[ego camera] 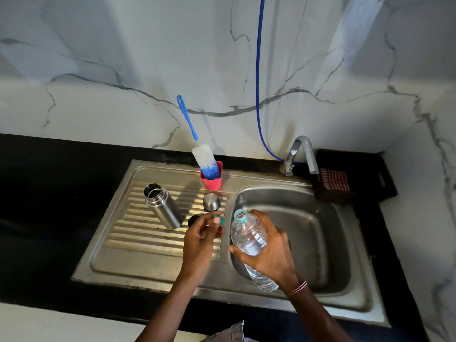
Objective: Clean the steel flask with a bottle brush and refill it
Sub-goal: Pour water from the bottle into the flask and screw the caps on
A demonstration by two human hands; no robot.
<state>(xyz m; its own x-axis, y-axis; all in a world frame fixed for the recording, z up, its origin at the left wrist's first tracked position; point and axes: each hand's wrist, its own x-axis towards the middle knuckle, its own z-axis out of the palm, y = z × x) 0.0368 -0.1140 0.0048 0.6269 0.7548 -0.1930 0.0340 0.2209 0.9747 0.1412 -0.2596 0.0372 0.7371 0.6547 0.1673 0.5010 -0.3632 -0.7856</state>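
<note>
While the right hand (269,254) grips a clear plastic water bottle (248,236) over the near-left edge of the steel sink basin (320,243), its uncapped mouth tilted toward the far left, the left hand (199,240) pinches a small teal screw cap (218,219) just beside that mouth. Further left, the open cylindrical steel flask (164,211) stands on the ribbed steel drainboard (138,245) (its rounded steel lid (211,201) sits apart, to its right, with a small black round piece (193,220) nearby). A blue-handled bottle brush with white and blue bristles (204,157) leans in a red plastic cup (212,181) at the drainboard's far edge. A curved metal tap (302,154) rises beyond the basin.
</note>
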